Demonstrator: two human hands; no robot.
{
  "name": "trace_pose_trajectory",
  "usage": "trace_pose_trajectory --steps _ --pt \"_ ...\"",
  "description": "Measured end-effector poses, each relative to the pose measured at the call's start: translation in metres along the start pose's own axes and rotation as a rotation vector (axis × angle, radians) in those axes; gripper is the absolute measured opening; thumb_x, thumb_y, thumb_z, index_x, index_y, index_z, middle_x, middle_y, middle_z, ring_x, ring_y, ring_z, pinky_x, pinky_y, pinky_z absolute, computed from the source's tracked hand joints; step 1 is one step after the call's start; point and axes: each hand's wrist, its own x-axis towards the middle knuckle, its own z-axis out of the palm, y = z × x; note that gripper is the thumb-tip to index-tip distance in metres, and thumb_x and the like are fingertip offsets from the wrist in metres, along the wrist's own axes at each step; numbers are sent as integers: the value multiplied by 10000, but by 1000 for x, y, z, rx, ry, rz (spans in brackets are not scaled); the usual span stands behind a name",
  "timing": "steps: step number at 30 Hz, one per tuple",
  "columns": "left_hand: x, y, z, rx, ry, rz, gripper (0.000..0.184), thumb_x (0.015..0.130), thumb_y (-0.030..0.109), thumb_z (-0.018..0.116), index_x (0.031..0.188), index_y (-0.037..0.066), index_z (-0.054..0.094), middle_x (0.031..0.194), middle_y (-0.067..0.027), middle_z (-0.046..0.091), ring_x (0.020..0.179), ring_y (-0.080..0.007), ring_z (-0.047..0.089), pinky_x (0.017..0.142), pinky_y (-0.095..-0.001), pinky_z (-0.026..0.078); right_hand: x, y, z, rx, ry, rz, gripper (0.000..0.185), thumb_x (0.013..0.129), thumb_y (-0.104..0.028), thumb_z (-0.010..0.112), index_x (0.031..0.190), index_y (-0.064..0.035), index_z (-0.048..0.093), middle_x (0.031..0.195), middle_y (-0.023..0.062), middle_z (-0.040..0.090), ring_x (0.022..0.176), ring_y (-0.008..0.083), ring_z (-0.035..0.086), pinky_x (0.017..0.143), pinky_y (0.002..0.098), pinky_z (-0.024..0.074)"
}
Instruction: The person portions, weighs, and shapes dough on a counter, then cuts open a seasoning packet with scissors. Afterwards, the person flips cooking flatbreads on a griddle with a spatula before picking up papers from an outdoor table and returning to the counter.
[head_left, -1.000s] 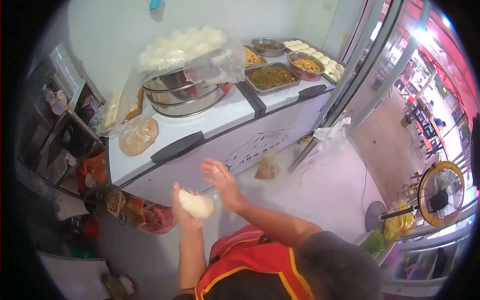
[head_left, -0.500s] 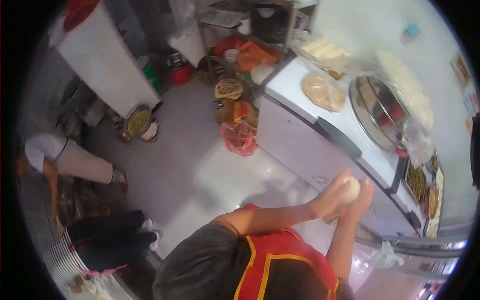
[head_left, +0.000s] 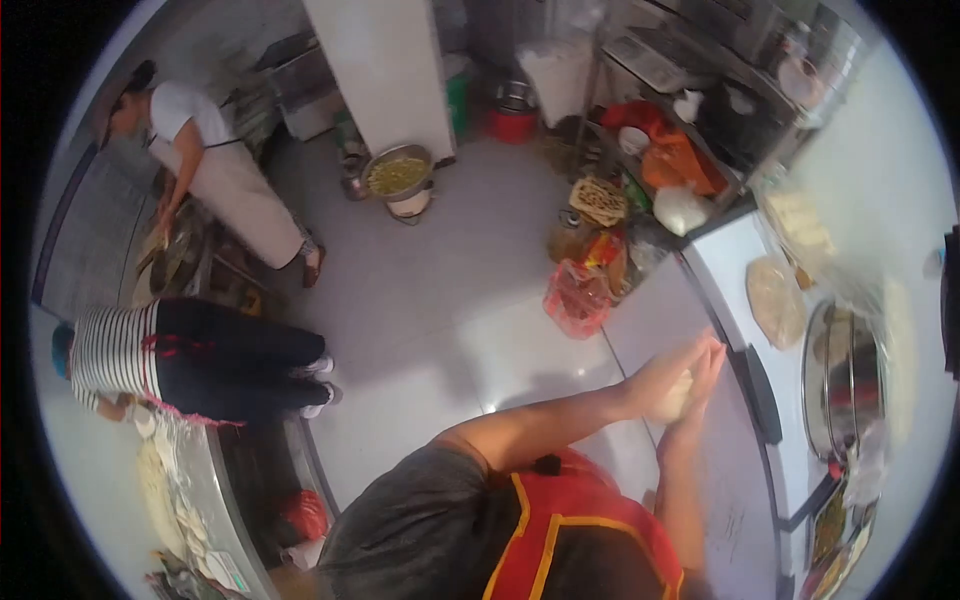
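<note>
A pale round ball of dough is cupped between my two palms, held in the air in front of me. My left hand presses on it from the left, fingers stretched upward. On the other side, my right hand lies against it, the fingertips meeting those of the left. Much of the ball is hidden by the hands. Just beyond them stands a white chest freezer with a dark handle. On its top are a plastic bag of something tan and a large round metal pot.
Two people work at the left, one in a pale apron, one in a striped shirt. A bowl of green food stands by the white pillar. A red plastic bag sits on the floor near a cluttered shelf.
My view has turned left, bringing both co-workers further into sight. My hands have closed more around the dough ball, fingertips now together, covering more of it.
</note>
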Motion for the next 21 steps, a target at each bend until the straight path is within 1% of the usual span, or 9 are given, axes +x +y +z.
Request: trace_pose_trajectory --steps 2,4,5,8,11,15,18,19,21 --pt "-1 5 -2 -70 175 29 545 959 374 381 1351 0 323 1234 -95 481 1123 -148 455 948 -268 354 12 5 15 -71 7 -44 604 957 -452 195 1406 -51 243 1455 159 230 1359 272 192 1098 397 134" --pt "-9 20 -8 98 53 -95 502 944 370 423 1282 0 394 1150 -82 518 1034 -129 494 867 -256 398 40 25 15 -261 65 -77 599 957 -444 227 1399 -40 250 1450 161 240 1357 285 193 1097 406 133" --pt "-13 25 -12 187 -4 -158 482 936 367 444 1247 0 429 1107 -75 536 990 -120 514 826 -249 419 51 26 17 -177 79 -36 599 956 -440 247 1398 -36 246 1449 166 240 1354 291 198 1097 409 139" --pt "-8 -4 -22 73 278 -151 378 924 326 474 1121 4 494 991 -48 547 860 -93 529 690 -247 447 72 14 24 183 89 84 607 949 -434 297 1396 -28 237 1442 177 245 1343 300 219 1091 417 166" --pt "3 16 -40 -189 479 -155 300 922 289 466 1033 19 532 923 -32 558 811 -97 542 661 -263 465 77 16 33 573 28 172 624 941 -443 327 1397 -28 230 1435 182 254 1327 297 255 1077 427 209" --pt "14 33 -53 -354 681 113 266 928 251 447 1079 80 584 963 -34 576 788 -115 560 675 -263 487 80 39 32 845 -193 313 627 935 -455 345 1380 -23 255 1415 184 280 1293 296 312 1049 439 262" --pt "32 -8 -45 141 621 197 308 926 250 439 1169 114 567 1128 -80 563 937 -163 541 810 -327 464 85 25 32 1208 -414 601 578 933 -431 364 1333 -16 319 1366 182 342 1241 292 372 1022 431 305" --pt "21 17 -25 857 646 122 341 914 258 446 1202 113 555 1286 -131 478 1158 -226 443 987 -393 341 88 19 31 1318 -475 720 558 932 -420 371 1315 -15 343 1345 181 366 1221 290 393 1013 426 320" --pt "22 21 -22 1315 729 290 355 906 255 452 1217 107 539 1342 -151 409 1259 -255 335 1039 -414 254 101 18 27 1222 -408 732 452 924 -372 407 1211 -23 423 1205 162 469 1114 270 475 948 405 387"
